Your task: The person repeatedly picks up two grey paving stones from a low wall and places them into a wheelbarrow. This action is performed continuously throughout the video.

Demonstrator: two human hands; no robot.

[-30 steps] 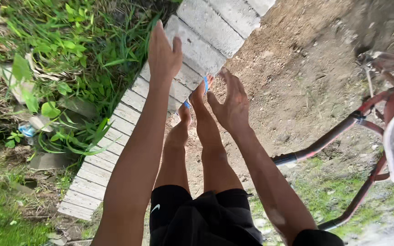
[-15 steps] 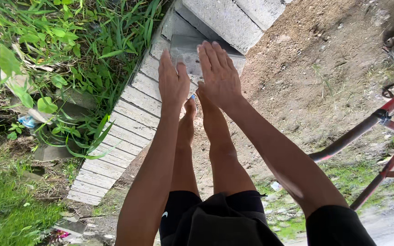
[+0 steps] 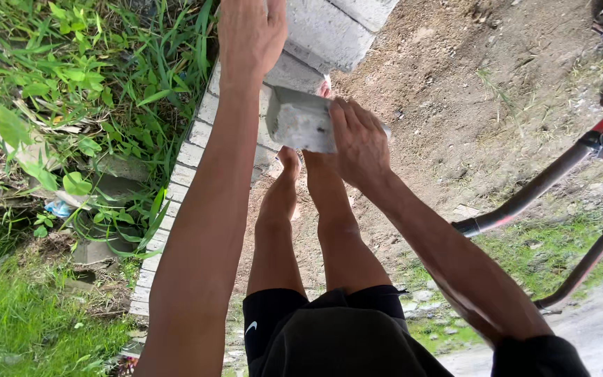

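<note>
Grey concrete paving block (image 3: 301,120) gripped at its right end by the right hand (image 3: 359,139), above the paver row (image 3: 183,164); left hand (image 3: 251,35), fingers cropped, reaches forward; its grasp cannot be told.

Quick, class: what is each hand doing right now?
Left hand: raised beside the laid blocks, holding nothing visible; fingers cut off by the frame edge.
Right hand: closed on a grey paving block.

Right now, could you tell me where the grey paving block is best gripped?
Probably by its two long side faces. The paving block is lifted and tilted, held only by the right hand on its right side; the left hand could come in from the bare left side.
</note>
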